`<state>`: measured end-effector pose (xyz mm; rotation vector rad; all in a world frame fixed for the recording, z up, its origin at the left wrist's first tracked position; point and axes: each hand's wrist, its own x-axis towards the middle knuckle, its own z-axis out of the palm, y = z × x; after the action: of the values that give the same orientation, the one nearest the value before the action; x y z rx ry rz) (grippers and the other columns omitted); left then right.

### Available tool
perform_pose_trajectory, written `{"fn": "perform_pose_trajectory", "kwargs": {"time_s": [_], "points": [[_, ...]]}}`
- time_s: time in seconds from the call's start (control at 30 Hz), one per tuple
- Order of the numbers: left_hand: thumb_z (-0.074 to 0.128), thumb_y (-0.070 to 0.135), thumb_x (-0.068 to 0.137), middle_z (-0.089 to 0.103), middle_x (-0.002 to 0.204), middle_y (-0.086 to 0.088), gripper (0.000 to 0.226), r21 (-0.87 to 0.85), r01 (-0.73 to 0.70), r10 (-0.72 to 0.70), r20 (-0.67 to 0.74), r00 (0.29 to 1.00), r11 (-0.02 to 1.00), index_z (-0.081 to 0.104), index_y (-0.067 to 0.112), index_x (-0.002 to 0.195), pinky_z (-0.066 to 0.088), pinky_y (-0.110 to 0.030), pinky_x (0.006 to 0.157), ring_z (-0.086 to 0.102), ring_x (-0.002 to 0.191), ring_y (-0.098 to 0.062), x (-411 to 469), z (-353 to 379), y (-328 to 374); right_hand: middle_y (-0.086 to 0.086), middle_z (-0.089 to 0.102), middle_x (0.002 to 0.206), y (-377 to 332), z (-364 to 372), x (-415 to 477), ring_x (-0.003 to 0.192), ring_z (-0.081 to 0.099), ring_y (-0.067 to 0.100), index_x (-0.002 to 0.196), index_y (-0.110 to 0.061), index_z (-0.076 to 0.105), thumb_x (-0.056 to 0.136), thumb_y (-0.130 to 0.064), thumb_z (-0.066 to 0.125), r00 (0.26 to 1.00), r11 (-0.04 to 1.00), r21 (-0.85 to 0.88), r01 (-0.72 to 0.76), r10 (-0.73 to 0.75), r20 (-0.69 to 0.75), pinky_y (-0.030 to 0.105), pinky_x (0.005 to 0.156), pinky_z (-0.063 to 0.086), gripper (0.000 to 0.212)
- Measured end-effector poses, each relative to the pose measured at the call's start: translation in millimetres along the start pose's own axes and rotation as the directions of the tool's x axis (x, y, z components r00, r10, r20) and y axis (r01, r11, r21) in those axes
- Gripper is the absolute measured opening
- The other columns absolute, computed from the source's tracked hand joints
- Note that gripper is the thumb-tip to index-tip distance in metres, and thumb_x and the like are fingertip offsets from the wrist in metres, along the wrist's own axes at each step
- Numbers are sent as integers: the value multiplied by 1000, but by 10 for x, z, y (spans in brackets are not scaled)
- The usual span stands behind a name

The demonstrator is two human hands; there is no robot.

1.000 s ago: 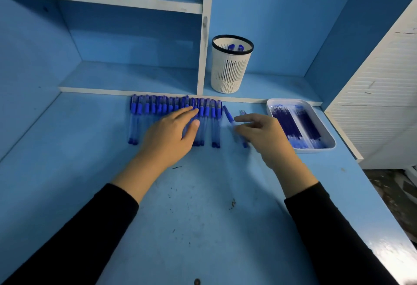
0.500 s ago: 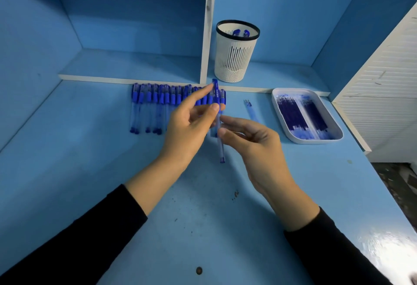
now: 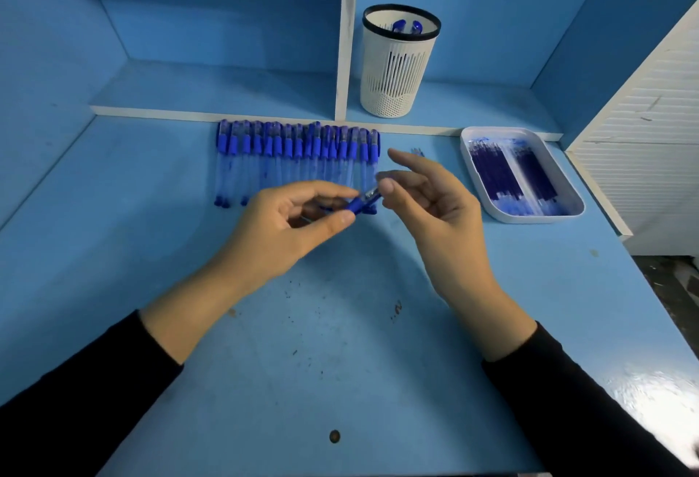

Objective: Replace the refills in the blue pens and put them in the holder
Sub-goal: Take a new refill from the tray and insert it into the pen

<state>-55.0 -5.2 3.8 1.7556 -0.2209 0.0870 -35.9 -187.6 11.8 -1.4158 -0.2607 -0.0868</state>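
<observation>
One pen is off the desk, held in front of the row of pens. Its long axis runs nearly left to right and climbs a little toward the right, with its clear end pointing at the right hand. The left hand grips it, thumb below and curled fingers above, hiding the pen's left part. The right hand's thumb tip meets the clear end, its forefinger is lifted straight and the other fingers are loosely bent; whether it pinches the pen I cannot tell. The row lies against the shelf edge, side by side, each long axis front to back, blue caps at the back and tips toward the person. The holder stands upright on the shelf behind the row's right end, with two blue pen tops showing inside its rim. The tray, at the right of the desk, holds refills lying roughly front to back.
</observation>
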Motion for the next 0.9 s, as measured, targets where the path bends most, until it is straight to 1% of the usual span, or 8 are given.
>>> {"fn": "perform_pose_trajectory", "kwargs": {"time_s": [0.1, 0.17, 0.27, 0.37, 0.53, 0.63, 0.73, 0.9], "points": [[70, 21, 82, 74, 97, 7, 23, 21, 36, -37, 33, 999, 999, 71, 32, 103, 56, -23, 65, 69, 71, -14, -53, -8, -31, 5, 68, 80, 64, 21, -10, 76, 64, 13, 99, -8, 68, 86, -1, 67, 999, 999, -52, -2, 4, 39, 22, 76, 53, 15], [67, 26, 84, 71, 100, 8, 23, 54, 40, -43, 52, 998, 998, 71, 33, 106, 49, -20, 53, 64, 57, -18, -56, -17, -45, 6, 69, 79, 109, 12, -14, 75, 64, 15, 96, -7, 69, 85, -5, 69, 1000, 996, -84, -2, 4, 21, 25, 76, 54, 12], [66, 29, 89, 68, 99, 11, 20, 101, 14, -21, 66, 998, 995, 70, 37, 107, 46, -23, 52, 52, 47, -23, -48, -31, -83, 9, 69, 80, 151, -1, -14, 72, 64, 13, 101, -4, 63, 83, -4, 70, 1000, 999, -37, -31, 31, 2, 23, 75, 53, 19], [68, 33, 90, 68, 97, 10, 19, 124, -2, -8, 80, 997, 992, 70, 40, 107, 40, -26, 49, 39, 46, -31, -47, -34, -117, 6, 71, 80, 185, 2, -21, 75, 66, 14, 91, -7, 64, 82, -3, 71, 999, 999, 6, -52, 52, -8, 23, 74, 52, 12], [69, 30, 85, 71, 102, -2, 17, 64, -10, 5, 84, 996, 998, 71, 40, 99, 29, -22, 43, 29, 44, -17, -40, 7, -94, 4, 72, 80, 209, 11, -19, 69, 66, 11, 77, -6, 60, 84, 6, 65, 999, 999, 40, -21, 22, -29, 21, 70, 52, 15], [69, 24, 88, 70, 105, -12, 22, 25, -22, 19, 90, 996, 999, 72, 45, 94, 29, -34, 42, 29, 46, -31, -14, 22, -98, 5, 73, 81, 222, 18, -17, 73, 67, 16, 78, -4, 60, 85, 8, 63, 1000, 998, 66, -4, 5, -19, 26, 74, 54, 14], [67, 28, 86, 69, 100, -14, 26, 32, -41, 38, 102, 994, 999, 71, 52, 97, 35, -46, 45, 42, 52, -45, 0, 17, -89, 3, 74, 82, 237, 22, -17, 76, 68, 19, 79, -4, 59, 85, 8, 62, 1000, 997, 71, 13, -12, -14, 29, 78, 55, 14], [60, 23, 90, 67, 86, -6, 35, 70, -39, 29, 134, 991, 997, 69, 52, 106, 32, -44, 45, 39, 54, -45, 0, -6, -116, 4, 74, 83, 231, 23, -1, 78, 70, 18, 82, -3, 59, 86, 11, 59, 999, 994, 103, 29, -28, -16, 27, 77, 54, 15]]}}
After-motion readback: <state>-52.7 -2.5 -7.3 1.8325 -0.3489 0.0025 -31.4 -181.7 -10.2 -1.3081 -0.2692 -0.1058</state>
